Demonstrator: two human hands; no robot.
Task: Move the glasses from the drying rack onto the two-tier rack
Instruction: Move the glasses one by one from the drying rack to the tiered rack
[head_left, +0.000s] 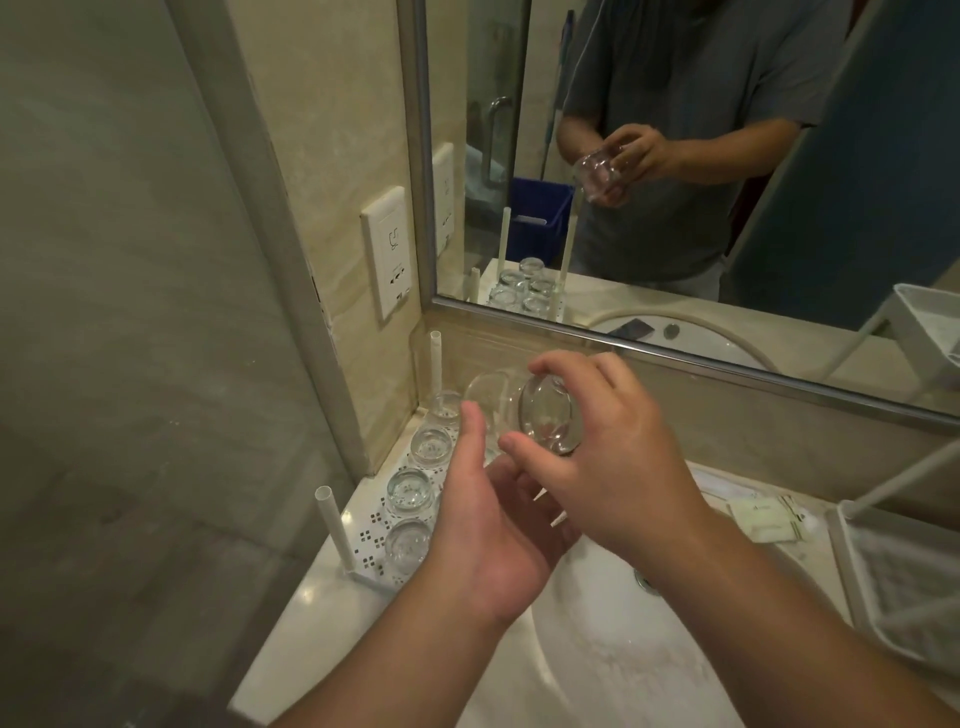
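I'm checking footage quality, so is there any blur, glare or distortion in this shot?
Head view: dim, warm light; wide-angle bending of the mirror frame; the held glass between right hand and left hand looks slightly soft; small glints on racked glasses.

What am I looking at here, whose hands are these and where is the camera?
The one picture comes from a camera worn on a person's head, looking down at their own two bare hands over a bathroom sink. The right hand grips a clear glass, tipped on its side; the left hand is open beside and under it, thumb at its side. On the left stands the drying rack, a white perforated tray with posts, with four glasses upside down in a row. At the right edge is the white wire two-tier rack. The mirror behind shows the same person.
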